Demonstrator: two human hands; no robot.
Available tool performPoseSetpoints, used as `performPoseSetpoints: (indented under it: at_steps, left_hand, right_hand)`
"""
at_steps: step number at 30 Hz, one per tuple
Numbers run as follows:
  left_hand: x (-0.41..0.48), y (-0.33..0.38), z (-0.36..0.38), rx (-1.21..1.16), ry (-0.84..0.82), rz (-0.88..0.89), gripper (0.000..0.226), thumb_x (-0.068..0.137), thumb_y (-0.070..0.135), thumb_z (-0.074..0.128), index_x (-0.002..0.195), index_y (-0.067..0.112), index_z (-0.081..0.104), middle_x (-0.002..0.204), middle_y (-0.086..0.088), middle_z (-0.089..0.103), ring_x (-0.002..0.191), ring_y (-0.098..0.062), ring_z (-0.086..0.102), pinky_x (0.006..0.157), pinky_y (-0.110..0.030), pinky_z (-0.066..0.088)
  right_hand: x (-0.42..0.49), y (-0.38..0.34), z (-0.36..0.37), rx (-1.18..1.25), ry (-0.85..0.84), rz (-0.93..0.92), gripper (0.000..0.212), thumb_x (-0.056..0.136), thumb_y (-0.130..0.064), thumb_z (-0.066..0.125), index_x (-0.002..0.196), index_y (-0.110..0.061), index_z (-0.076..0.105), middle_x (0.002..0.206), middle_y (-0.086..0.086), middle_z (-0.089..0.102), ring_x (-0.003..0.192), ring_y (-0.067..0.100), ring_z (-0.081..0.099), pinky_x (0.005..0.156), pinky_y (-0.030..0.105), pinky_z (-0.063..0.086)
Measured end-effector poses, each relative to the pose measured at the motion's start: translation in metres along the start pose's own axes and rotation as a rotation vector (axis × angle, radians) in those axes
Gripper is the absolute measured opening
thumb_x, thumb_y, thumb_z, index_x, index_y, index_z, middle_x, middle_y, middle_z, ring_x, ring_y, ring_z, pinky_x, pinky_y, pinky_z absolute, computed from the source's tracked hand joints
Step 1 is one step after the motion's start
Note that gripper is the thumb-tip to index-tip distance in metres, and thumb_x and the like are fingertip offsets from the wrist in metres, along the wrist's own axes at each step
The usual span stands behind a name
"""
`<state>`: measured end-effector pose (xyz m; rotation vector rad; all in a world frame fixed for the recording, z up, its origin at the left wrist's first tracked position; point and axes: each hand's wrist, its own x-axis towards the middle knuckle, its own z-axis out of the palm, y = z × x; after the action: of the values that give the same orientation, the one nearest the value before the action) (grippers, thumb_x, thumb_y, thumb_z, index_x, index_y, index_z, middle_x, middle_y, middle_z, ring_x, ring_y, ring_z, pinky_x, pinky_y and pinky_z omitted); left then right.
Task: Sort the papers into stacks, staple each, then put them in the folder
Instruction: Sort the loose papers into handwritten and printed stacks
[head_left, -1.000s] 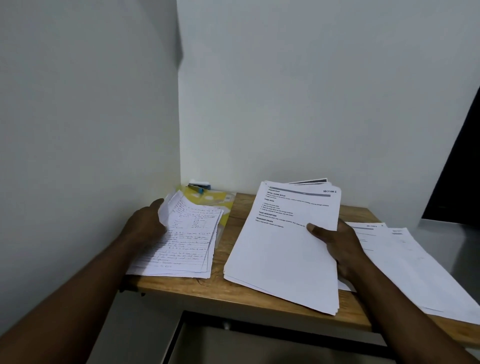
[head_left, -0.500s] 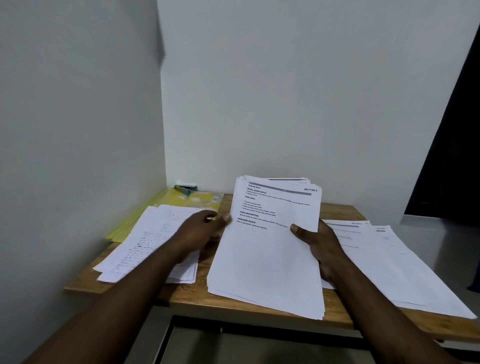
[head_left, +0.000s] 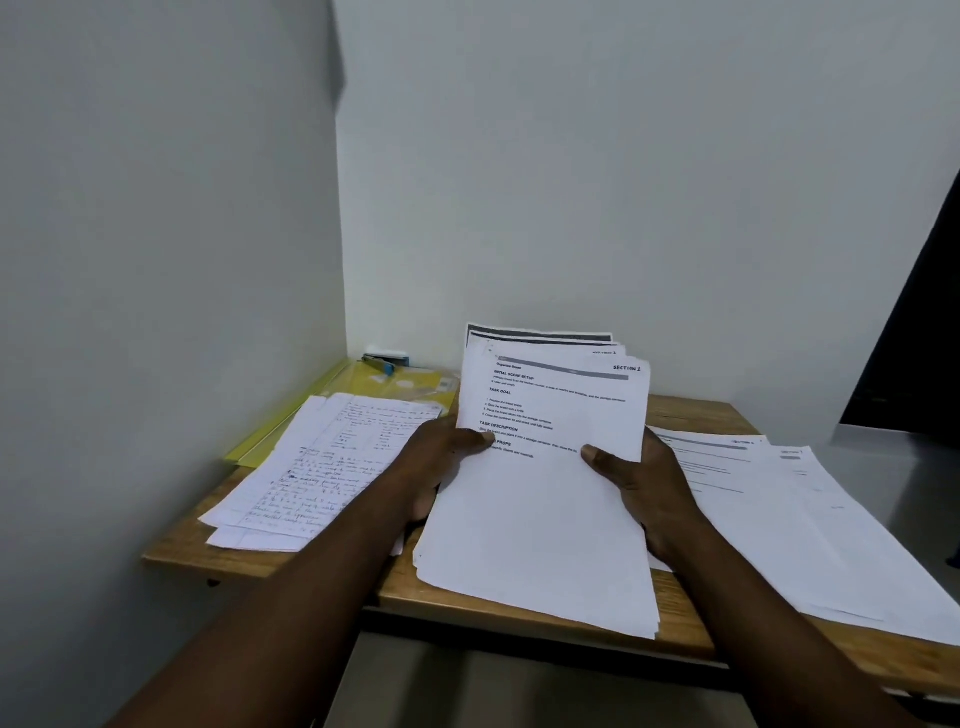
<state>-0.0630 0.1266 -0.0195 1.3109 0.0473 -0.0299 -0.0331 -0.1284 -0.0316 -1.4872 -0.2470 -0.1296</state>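
Note:
A thick bundle of printed sheets (head_left: 540, 519) is tilted up over the middle of the wooden table (head_left: 691, 410); its top page is headed "Section 1". My left hand (head_left: 436, 462) grips its left edge with the thumb on top. My right hand (head_left: 644, 483) grips its right edge the same way. A stack of handwritten pages (head_left: 322, 473) lies at the left. Printed pages (head_left: 795, 519) are spread flat at the right. A yellow folder (head_left: 405, 387) lies in the back left corner, with a blue stapler (head_left: 382, 361) on it.
Grey walls close the table in at the left and behind. The handwritten stack overhangs the table's left front edge. The right-hand pages reach past the front edge. A dark opening (head_left: 914, 332) shows at the far right.
My left hand left the handwritten stack, moved right and took hold of the bundle's left edge. The bundle is tilted up more. The view has shifted left.

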Motion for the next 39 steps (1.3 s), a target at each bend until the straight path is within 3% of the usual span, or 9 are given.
performPoseSetpoints:
  at_steps: [4, 8, 12, 19, 23, 26, 32, 36, 39]
  left_hand:
    - [0.006, -0.008, -0.011, -0.085, -0.042, 0.037, 0.038, 0.096, -0.001, 0.065, 0.133, 0.005, 0.066, 0.126, -0.020, 0.075, 0.111, -0.043, 0.074, 0.091, -0.052, 0.062]
    - [0.007, -0.011, -0.010, -0.136, -0.060, 0.092, 0.042, 0.095, 0.000, 0.070, 0.136, 0.006, 0.065, 0.129, -0.017, 0.074, 0.118, -0.041, 0.071, 0.102, -0.059, 0.056]
    - [0.010, -0.014, -0.011, -0.113, -0.064, 0.117, 0.045, 0.092, 0.006, 0.077, 0.136, 0.007, 0.067, 0.130, -0.017, 0.074, 0.119, -0.041, 0.071, 0.106, -0.063, 0.052]
    - [0.013, -0.014, -0.013, -0.137, -0.001, 0.042, 0.040, 0.093, 0.004, 0.070, 0.133, 0.004, 0.068, 0.122, -0.021, 0.076, 0.112, -0.044, 0.073, 0.103, -0.065, 0.053]
    - [0.011, -0.013, -0.014, -0.118, 0.024, 0.072, 0.037, 0.096, 0.013, 0.073, 0.132, 0.006, 0.069, 0.121, -0.019, 0.077, 0.111, -0.042, 0.074, 0.101, -0.064, 0.055]
    - [0.011, -0.012, -0.015, -0.141, 0.046, 0.085, 0.039, 0.096, 0.021, 0.075, 0.132, 0.006, 0.069, 0.122, -0.019, 0.076, 0.112, -0.041, 0.074, 0.103, -0.064, 0.054]
    - [0.008, -0.009, -0.011, -0.178, 0.059, 0.057, 0.028, 0.099, 0.019, 0.070, 0.124, 0.006, 0.073, 0.116, -0.020, 0.077, 0.105, -0.041, 0.076, 0.098, -0.058, 0.058]
    - [0.006, -0.007, -0.005, -0.144, 0.089, 0.027, 0.025, 0.089, -0.002, 0.061, 0.109, -0.002, 0.077, 0.106, -0.026, 0.077, 0.083, -0.039, 0.077, 0.086, -0.050, 0.061]
    - [0.002, -0.009, 0.000, -0.043, 0.054, 0.080, 0.029, 0.087, -0.004, 0.068, 0.114, 0.001, 0.078, 0.111, -0.022, 0.078, 0.100, -0.041, 0.077, 0.098, -0.058, 0.058]
  right_hand:
    - [0.007, -0.002, 0.006, -0.140, 0.000, -0.051, 0.052, 0.085, -0.017, 0.088, 0.131, -0.026, 0.066, 0.120, -0.006, 0.077, 0.111, 0.020, 0.074, 0.094, 0.046, 0.060]
    - [0.010, -0.005, 0.012, -0.291, 0.195, -0.113, 0.056, 0.076, -0.029, 0.094, 0.124, -0.029, 0.064, 0.110, -0.015, 0.073, 0.099, 0.008, 0.071, 0.079, 0.030, 0.059]
    - [0.014, 0.006, 0.008, -0.202, 0.292, -0.099, 0.050, 0.073, -0.027, 0.096, 0.112, -0.033, 0.065, 0.104, -0.010, 0.078, 0.093, 0.013, 0.076, 0.079, 0.038, 0.064]
    - [0.018, 0.011, -0.001, -0.044, 0.296, -0.039, 0.020, 0.089, -0.019, 0.085, 0.105, -0.026, 0.076, 0.105, -0.004, 0.081, 0.099, 0.024, 0.077, 0.091, 0.047, 0.062]
    - [0.012, 0.004, -0.002, 0.054, 0.203, 0.024, 0.025, 0.090, -0.016, 0.083, 0.113, -0.020, 0.074, 0.105, 0.000, 0.082, 0.093, 0.023, 0.079, 0.077, 0.038, 0.064]
    - [0.009, 0.004, -0.002, -0.066, 0.159, -0.007, 0.032, 0.085, -0.015, 0.087, 0.111, -0.024, 0.071, 0.099, -0.005, 0.080, 0.087, 0.018, 0.078, 0.069, 0.031, 0.061]
    - [0.010, 0.005, -0.013, -0.051, 0.283, 0.034, 0.024, 0.087, -0.017, 0.086, 0.106, -0.023, 0.072, 0.107, 0.001, 0.079, 0.097, 0.026, 0.076, 0.088, 0.046, 0.063]
    - [0.003, -0.001, -0.021, 0.050, 0.233, 0.051, 0.031, 0.088, -0.010, 0.084, 0.116, -0.016, 0.073, 0.109, 0.003, 0.081, 0.100, 0.026, 0.078, 0.084, 0.039, 0.062]
    - [0.000, -0.004, -0.025, 0.081, 0.172, 0.062, 0.036, 0.088, -0.006, 0.082, 0.122, -0.014, 0.072, 0.113, 0.004, 0.080, 0.104, 0.027, 0.077, 0.093, 0.047, 0.061]
